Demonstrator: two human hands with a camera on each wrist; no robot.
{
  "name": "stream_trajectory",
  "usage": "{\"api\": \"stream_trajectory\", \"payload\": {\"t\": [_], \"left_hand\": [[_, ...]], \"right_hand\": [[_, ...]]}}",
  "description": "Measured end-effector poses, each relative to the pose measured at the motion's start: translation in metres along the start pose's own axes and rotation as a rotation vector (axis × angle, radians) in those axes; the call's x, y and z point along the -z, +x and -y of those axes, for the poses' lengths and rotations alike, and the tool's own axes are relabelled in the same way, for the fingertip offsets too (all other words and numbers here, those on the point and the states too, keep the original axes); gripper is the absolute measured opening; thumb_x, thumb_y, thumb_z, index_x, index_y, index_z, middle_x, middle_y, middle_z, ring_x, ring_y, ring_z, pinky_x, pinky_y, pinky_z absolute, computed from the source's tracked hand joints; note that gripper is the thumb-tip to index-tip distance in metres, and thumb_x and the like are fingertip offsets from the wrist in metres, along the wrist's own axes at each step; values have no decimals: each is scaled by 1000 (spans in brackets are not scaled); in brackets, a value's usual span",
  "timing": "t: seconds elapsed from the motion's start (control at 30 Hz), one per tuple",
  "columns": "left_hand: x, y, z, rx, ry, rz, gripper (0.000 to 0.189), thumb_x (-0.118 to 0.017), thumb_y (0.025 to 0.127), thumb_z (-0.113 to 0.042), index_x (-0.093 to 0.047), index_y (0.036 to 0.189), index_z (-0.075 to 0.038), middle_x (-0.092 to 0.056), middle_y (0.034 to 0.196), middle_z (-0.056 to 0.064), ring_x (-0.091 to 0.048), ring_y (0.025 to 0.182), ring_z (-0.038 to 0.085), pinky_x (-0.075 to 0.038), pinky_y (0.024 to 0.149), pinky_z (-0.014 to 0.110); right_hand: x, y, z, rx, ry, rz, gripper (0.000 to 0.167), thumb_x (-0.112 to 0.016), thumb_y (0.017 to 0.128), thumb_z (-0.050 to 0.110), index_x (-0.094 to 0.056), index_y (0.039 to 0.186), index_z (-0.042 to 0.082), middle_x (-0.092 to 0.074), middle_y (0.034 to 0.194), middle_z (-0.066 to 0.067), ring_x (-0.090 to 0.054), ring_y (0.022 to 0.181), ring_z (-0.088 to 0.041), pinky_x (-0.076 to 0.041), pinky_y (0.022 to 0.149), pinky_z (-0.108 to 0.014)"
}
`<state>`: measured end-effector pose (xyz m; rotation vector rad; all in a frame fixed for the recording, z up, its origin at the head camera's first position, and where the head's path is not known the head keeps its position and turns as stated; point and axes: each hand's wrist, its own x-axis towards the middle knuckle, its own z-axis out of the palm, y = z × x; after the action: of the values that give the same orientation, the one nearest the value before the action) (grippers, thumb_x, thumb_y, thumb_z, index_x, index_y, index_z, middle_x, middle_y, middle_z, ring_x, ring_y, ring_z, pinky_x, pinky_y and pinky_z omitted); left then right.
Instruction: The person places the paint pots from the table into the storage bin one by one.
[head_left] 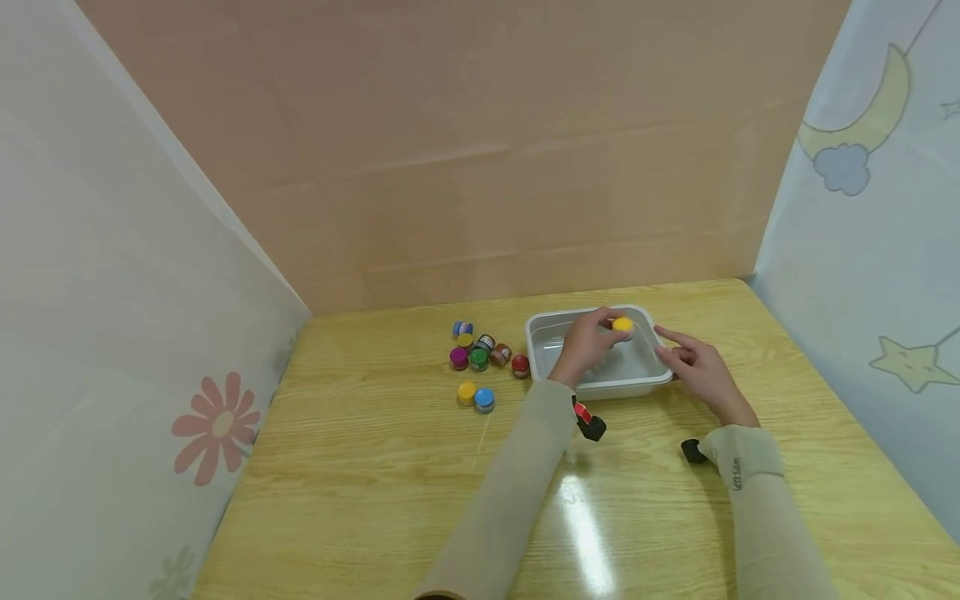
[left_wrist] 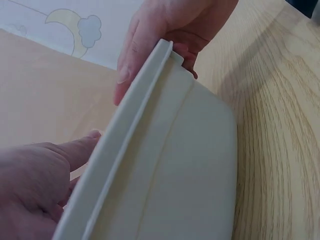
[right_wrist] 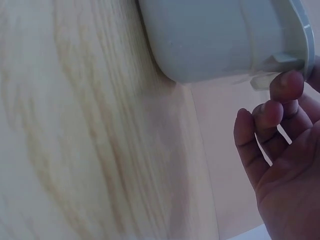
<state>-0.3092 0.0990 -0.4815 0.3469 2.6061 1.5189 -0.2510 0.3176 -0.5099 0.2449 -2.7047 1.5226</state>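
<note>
My left hand (head_left: pixel 587 346) reaches over the white plastic tub (head_left: pixel 531 346) and pinches a small yellow-lidded paint jar (head_left: pixel 622 324) inside its outline. In the left wrist view the tub's near wall (left_wrist: pixel 195 165) hides part of the left hand (left_wrist: pixel 30 185) and the jar. At the tub's right end, my right hand (head_left: pixel 703 373) holds the rim. The right wrist view shows fingertips (right_wrist: pixel 287 86) curled under the rim at the tub's corner. The tub's visible floor is bare.
Left of the tub stand small jars: a red one (head_left: pixel 521 366), a brown one (head_left: pixel 500 355), a green one (head_left: pixel 478 359), a magenta one (head_left: pixel 459 358) and several others. Nearer are a yellow one (head_left: pixel 467 392) and a blue one (head_left: pixel 484 399). Upright panels border the wooden table (head_left: pixel 360 467).
</note>
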Motion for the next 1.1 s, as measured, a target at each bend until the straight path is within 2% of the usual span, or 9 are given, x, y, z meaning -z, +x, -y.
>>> {"api": "stream_trajectory", "payload": {"t": [0.2,0.4,0.57,0.77,0.97,1.1], "left_hand": [[-2,1,6,21,22,3,33,-81,92,-28,-73,123,-25,-72,109,-6,-60,87,6,-49,68,21],[-2,2,8,32,83,11,35,-80,92,-29,-72,126,-22,-71,111,-5,-59,87,7,-47,69,21],[-1,3,9,8,121,15,33,-80,93,-27,-72,124,-21,-73,113,-3,-60,91,8,-47,73,22],[-3,4,11,-20,178,27,27,-78,94,-27,-73,120,-22,-73,112,-3,-61,92,8,-47,73,21],[-5,3,12,-43,239,47,29,-76,96,-26,-73,123,-19,-74,114,0,-63,95,10,-47,76,20],[-9,3,14,-58,275,62,29,-75,97,-24,-73,125,-17,-74,118,-1,-65,101,10,-48,82,19]], "right_hand": [[-1,0,0,-5,6,7,58,-56,108,35,-43,158,8,-76,91,-18,-59,66,-22,-53,61,-31],[-1,2,2,-10,2,-2,59,-57,107,36,-44,156,6,-75,84,-6,-58,65,-13,-53,59,-29],[0,3,5,-10,-16,-5,58,-56,107,37,-45,155,6,-69,70,3,-50,57,-12,-47,54,-26],[0,3,7,-23,-4,2,59,-57,107,37,-45,155,6,-66,65,3,-47,55,-8,-45,52,-25],[1,0,7,-38,21,8,59,-58,107,36,-44,157,7,-69,68,3,-53,59,-20,-47,54,-28],[0,-1,6,-37,22,8,59,-58,107,35,-44,156,6,-67,66,-3,-54,60,-22,-48,55,-30]]}}
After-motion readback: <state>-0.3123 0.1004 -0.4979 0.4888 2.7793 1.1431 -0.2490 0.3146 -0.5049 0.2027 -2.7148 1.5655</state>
